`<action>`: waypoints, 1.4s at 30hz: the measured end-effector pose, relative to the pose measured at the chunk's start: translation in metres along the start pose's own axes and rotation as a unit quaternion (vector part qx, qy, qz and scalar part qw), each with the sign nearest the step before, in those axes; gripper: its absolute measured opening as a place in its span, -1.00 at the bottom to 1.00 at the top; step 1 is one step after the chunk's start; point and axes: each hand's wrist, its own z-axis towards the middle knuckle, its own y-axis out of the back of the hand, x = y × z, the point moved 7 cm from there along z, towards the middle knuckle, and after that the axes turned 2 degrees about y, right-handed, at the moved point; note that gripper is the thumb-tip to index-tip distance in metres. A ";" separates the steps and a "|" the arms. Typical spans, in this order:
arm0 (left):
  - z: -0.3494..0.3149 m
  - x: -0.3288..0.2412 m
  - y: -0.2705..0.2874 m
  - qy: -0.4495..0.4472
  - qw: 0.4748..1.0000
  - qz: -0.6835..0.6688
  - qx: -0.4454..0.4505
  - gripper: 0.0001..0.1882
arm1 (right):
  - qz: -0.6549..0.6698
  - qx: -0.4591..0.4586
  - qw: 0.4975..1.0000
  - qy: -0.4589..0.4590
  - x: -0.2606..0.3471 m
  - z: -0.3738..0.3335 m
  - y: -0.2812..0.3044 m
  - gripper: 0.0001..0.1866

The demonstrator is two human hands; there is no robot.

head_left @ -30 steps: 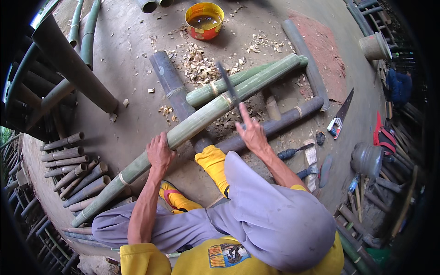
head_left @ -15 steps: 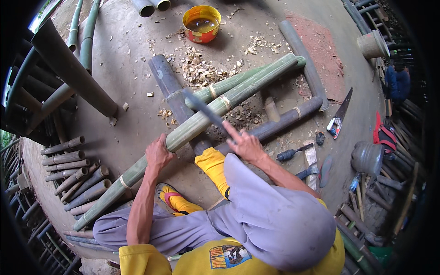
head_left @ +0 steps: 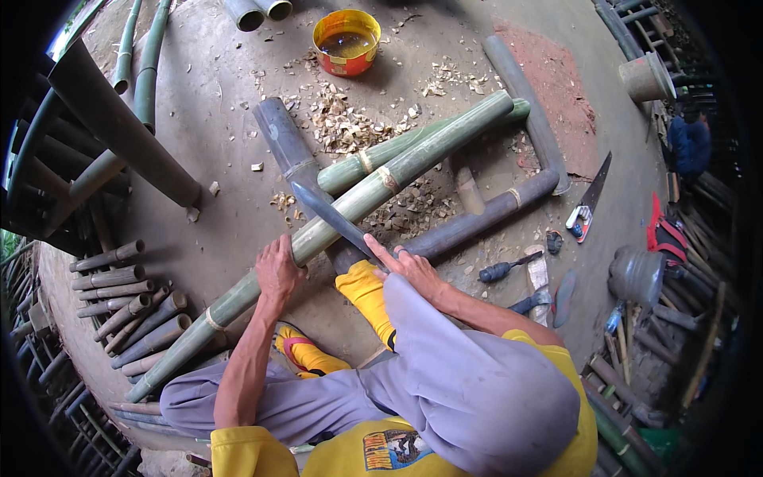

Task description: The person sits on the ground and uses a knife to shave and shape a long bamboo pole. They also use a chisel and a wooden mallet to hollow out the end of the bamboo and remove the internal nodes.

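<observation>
- The right hand point(head_left: 407, 266) is closed around the handle of a machete point(head_left: 332, 218), whose dark blade is laid across the long green bamboo pole point(head_left: 350, 208), pointing up and to the left.
- The left hand point(head_left: 278, 270) is pressed down on the same pole, fingers curled over its upper side, just below the blade.
- The pole is stretched diagonally across the concrete floor point(head_left: 214, 95), from lower left to upper right, and is propped on a dark bamboo piece point(head_left: 282, 143).
- A second green pole point(head_left: 373, 157) is lain just beside it.
- Yellow boots point(head_left: 367, 292) are seen beneath the hands.
- Wood chips point(head_left: 342, 123) are scattered beyond the poles, near an orange bucket point(head_left: 346, 40).
- A handsaw point(head_left: 588, 203) and a hammer point(head_left: 509, 269) are placed to the right.
- Short bamboo sections point(head_left: 119, 302) are stacked at the left.
</observation>
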 end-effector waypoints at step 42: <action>0.011 0.003 0.005 0.041 0.992 -0.051 0.108 -0.43 | 0.043 -0.200 0.979 -0.009 -0.076 0.025 0.048 -0.20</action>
